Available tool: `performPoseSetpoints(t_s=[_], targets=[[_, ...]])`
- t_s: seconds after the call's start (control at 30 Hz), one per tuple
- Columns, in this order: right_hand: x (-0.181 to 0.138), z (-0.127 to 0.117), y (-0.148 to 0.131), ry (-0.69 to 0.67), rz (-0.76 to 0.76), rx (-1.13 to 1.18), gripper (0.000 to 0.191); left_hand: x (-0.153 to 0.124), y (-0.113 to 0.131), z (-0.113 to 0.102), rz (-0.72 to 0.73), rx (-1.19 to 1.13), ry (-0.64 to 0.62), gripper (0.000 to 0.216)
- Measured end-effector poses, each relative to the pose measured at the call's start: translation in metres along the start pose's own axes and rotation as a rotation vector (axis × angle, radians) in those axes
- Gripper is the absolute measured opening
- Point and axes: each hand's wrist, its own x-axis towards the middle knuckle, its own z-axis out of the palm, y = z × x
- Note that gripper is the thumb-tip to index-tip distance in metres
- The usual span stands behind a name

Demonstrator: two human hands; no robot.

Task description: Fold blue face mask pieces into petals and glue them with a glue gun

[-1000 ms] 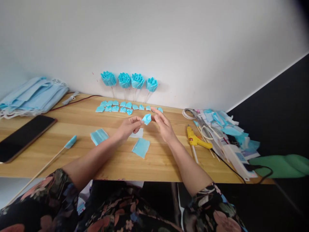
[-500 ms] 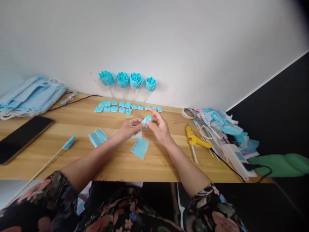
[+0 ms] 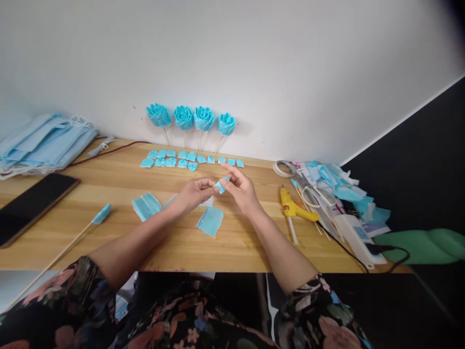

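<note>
Between both hands, above the middle of the table, is a small folded piece of blue mask fabric (image 3: pixel 221 185). My left hand (image 3: pixel 194 194) pinches its left side with thumb and fingers. My right hand (image 3: pixel 241 190) grips the right side between thumb and fingers, the index finger stretched out. Below the hands lies a flat blue fabric square (image 3: pixel 210 221); another pleated blue piece (image 3: pixel 147 206) is left of my left forearm. Beyond the hands, rows of small folded blue petals (image 3: pixel 170 162) lie along the back of the table.
Several blue fabric roses on sticks (image 3: pixel 183 118) lean on the wall. Left are stacked masks (image 3: pixel 47 143), a phone (image 3: pixel 36 206) and a blue-tipped stick (image 3: pixel 69 247). Right are a yellow glue gun (image 3: pixel 290 203), scissors (image 3: pixel 315 196), tape (image 3: pixel 284 168), fabric scraps (image 3: pixel 334 182) and a power strip (image 3: pixel 354 237).
The folded piece in my fingers has turned and looks narrower and more slanted. Both hands stay at nearly the same place; the view has shifted slightly.
</note>
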Motion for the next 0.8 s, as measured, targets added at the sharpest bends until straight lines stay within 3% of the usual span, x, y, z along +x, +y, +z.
performPoseSetpoints(t_s=[0.2, 0.47, 0.6, 0.8], targets=[[-0.0023, -0.0008, 0.0025, 0.080, -0.056, -0.119, 0.032, -0.0012, 0.0014, 0.0008, -0.011, 0.049, -0.015, 0.036], [0.0037, -0.0036, 0.0047, 0.163, 0.017, 0.038, 0.046, -0.0029, 0.0071, -0.0009, -0.020, -0.042, 0.152, 0.036], [0.0028, -0.0016, 0.0032, 0.104, 0.049, 0.058, 0.041, -0.0031, 0.0079, -0.0003, -0.001, -0.093, 0.218, 0.038], [0.0010, 0.0020, 0.0050, -0.001, 0.035, -0.108, 0.030, -0.0020, 0.0038, 0.0003, 0.007, -0.073, 0.187, 0.038]])
